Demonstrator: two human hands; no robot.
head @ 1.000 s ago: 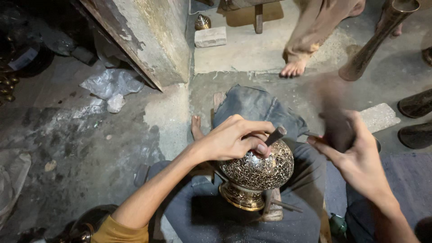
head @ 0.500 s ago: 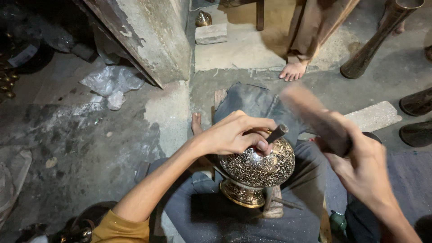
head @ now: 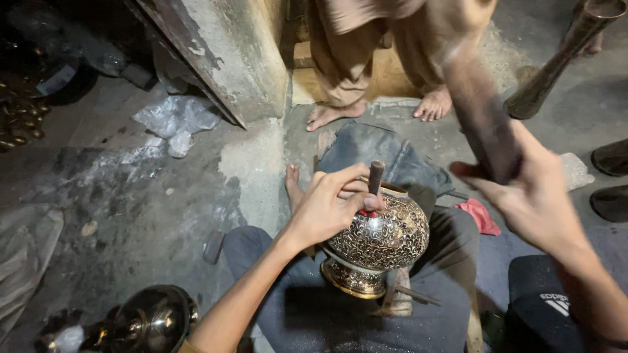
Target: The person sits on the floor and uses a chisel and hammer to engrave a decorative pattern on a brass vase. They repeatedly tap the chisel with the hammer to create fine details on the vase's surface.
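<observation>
The rough grey concrete floor [head: 163,216] carries everything. A concrete pillar [head: 229,46] stands on it as landmark. Just left of its base lies crumpled clear plastic [head: 173,121]. Right of the pillar another person's bare feet [head: 333,114] stand flat. Well right of it a tall brass vase [head: 562,59] stands tilted. Far below-left rests a dark polished metal vessel [head: 154,317].

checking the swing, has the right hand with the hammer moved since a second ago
Yes. The right hand has lifted the blurred hammer up and away from the engraved metal bowl, which stays put under the left hand.
</observation>
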